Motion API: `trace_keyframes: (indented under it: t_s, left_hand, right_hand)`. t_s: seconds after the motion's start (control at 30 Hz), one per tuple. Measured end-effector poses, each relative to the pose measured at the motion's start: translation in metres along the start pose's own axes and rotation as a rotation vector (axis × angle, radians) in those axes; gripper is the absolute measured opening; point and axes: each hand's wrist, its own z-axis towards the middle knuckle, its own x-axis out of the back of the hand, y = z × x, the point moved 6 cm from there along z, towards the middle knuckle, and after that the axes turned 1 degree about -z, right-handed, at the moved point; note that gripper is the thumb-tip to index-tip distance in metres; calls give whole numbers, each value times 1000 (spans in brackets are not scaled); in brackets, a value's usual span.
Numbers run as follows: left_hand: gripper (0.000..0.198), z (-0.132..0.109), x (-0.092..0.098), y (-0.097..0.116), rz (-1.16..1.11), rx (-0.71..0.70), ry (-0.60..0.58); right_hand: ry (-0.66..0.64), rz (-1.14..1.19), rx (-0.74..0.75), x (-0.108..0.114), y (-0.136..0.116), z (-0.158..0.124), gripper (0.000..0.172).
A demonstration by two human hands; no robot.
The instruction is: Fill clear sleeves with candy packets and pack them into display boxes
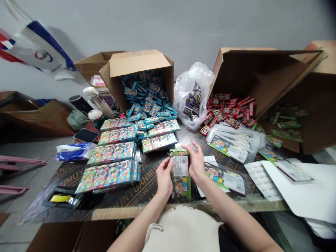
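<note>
A small green-and-white card pack [180,166], its white barcode label facing up, is held just above the near edge of the worktop, at the centre of the view. It is gripped from both sides: the left hand [164,176] is closed on its lower left edge and the right hand [196,161] on its upper right edge, the two hands being set apart by the pack's width. Directly beneath it, at 6 o'clock, a green printed card [181,187] is seen (whether it is joined to the pack cannot be told). A beige cloth bag [181,229] is carried against the person's body below the wooden worktop edge [136,211].

The dark printed board [126,196] covering the worktop is marked with gold lettering. At 9 o'clock from the hands, stacks of multicoloured card packs [107,176] are laid in rows. At 3 o'clock, a printed card with a white label [224,178] is laid flat, and a white sheet [296,189] is placed further out. Loose blue foil packets [149,108] are spilled at 12 o'clock from a tipped brown cardboard box [139,66]. At 1 o'clock, purple packets are held in a transparent plastic bag [193,94], and red packets [225,112] are heaped before a second tipped box [258,77].
</note>
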Motion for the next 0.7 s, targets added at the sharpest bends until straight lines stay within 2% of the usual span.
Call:
trace_keyframes:
  t_s: [0.1,0.2,0.3,0.43,0.57,0.63,0.7]
  left_hand:
    - [32,-11,-6,-11,-254,133,70]
    - [31,-13,-9,-13,-329,212,67]
    - [26,-8,-10,-11,-353,246,48]
    - [18,3,-11,-3,-266,279,9]
    - [28,9,-20,8,-95,295,-120]
    - [28,10,-23,16,-7,232,-164]
    - [20,9,-26,27,113,82,-191]
  right_hand:
    - [-79,-44,-18,-6,-3,1,67]
    - [-200,-86,-48,-10,-6,-2,69]
    - [-203,12,-62,-2,-8,-5,62]
    - [-144,132,-228,13,1,-7,51]
    - [-183,62,-278,17,1,-6,38]
    - [-196,18,-279,18,-1,-3,32]
    - [-220,-16,-301,19,-2,0,32]
